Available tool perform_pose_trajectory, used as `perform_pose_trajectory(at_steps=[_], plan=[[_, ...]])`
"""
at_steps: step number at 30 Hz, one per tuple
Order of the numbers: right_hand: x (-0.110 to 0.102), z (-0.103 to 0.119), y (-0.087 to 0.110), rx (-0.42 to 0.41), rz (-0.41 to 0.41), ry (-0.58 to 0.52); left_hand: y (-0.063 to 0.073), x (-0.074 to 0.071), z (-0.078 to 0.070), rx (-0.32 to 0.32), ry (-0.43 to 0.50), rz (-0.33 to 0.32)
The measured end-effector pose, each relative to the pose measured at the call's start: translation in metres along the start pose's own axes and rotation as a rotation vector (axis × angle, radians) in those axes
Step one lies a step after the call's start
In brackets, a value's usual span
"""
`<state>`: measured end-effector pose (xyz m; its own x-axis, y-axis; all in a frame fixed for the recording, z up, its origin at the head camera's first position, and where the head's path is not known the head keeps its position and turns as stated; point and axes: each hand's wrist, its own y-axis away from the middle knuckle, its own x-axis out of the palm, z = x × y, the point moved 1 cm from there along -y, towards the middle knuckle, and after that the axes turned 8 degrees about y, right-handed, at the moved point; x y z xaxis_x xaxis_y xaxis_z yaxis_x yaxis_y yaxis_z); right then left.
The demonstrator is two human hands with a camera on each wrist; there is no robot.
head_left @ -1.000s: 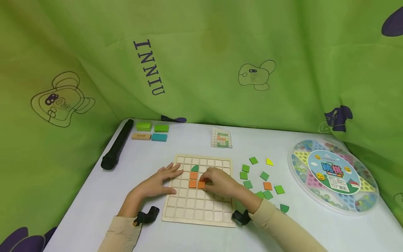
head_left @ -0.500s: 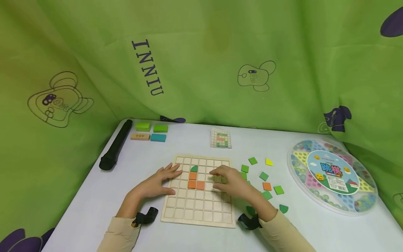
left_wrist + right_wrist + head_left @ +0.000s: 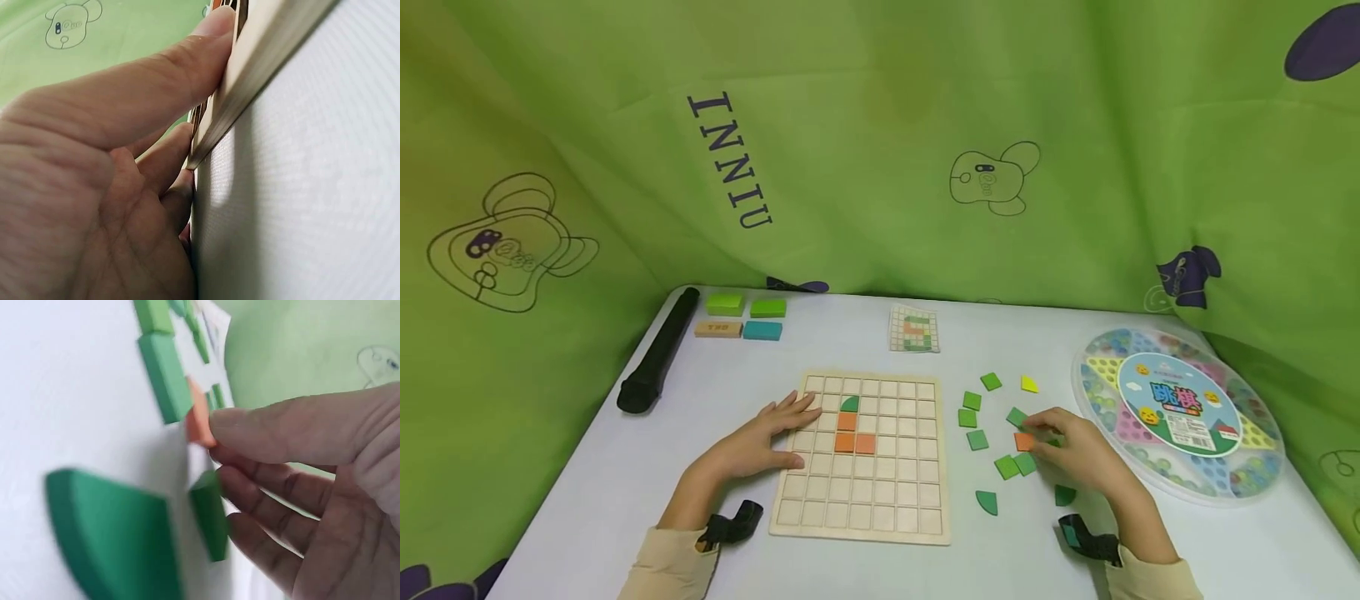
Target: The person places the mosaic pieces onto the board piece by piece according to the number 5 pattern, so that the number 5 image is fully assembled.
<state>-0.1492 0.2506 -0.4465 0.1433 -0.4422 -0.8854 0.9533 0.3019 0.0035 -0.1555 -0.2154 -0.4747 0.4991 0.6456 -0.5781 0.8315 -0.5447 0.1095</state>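
Observation:
My right hand is among the loose tiles right of the board, with thumb and fingertips at the edges of an orange square tile. In the right wrist view the thumb presses against this orange tile, while the fingertips behind it are partly hidden. My left hand rests with extended fingers on the left edge of the wooden grid board. The left wrist view has the thumb on the board's rim. On the grid lie a green quarter-round tile and three orange squares.
Several green square tiles, a yellow tile and green quarter-round tiles lie around. Behind the board is a pattern card. A round Chinese checkers box stands right; a black microphone and small blocks are back left.
My right hand has let go of an orange tile on the grid and moved right to the loose orange tile. The left hand stays on the board's edge.

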Motion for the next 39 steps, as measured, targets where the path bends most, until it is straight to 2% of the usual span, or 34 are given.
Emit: perform_pose_trajectory(at_steps=[3, 9, 15, 19, 25, 28, 31, 35, 39], plan=[[0.002, -0.007, 0.000, -0.018, 0.025, -0.005, 0.001, -0.001, -0.001, 0.001, 0.004, -0.002], [0.006, -0.011, -0.001, -0.058, 0.001, 0.029, 0.001, -0.001, -0.002, 0.005, 0.005, -0.001], [0.002, -0.002, -0.001, 0.022, 0.011, -0.014, 0.001, -0.002, -0.004, 0.011, 0.001, -0.001], [0.005, 0.015, -0.001, 0.023, -0.012, -0.101, 0.002, -0.003, -0.005, 0.014, -0.001, 0.003], [0.024, 0.055, -0.012, -0.079, -0.011, -0.189, 0.001, -0.004, -0.006, 0.012, -0.027, 0.006], [0.037, 0.076, -0.022, -0.159, 0.000, -0.192, 0.000, -0.005, -0.006, 0.005, -0.033, 0.001], [0.050, 0.096, -0.036, -0.236, 0.049, -0.178, 0.000, -0.004, -0.007, 0.004, -0.027, 0.000], [0.064, 0.116, -0.052, -0.282, 0.133, -0.149, 0.001, -0.003, -0.008, -0.003, -0.016, 0.003], [0.074, 0.127, -0.062, -0.311, 0.166, -0.095, 0.002, -0.002, -0.007, -0.011, -0.020, -0.001]])
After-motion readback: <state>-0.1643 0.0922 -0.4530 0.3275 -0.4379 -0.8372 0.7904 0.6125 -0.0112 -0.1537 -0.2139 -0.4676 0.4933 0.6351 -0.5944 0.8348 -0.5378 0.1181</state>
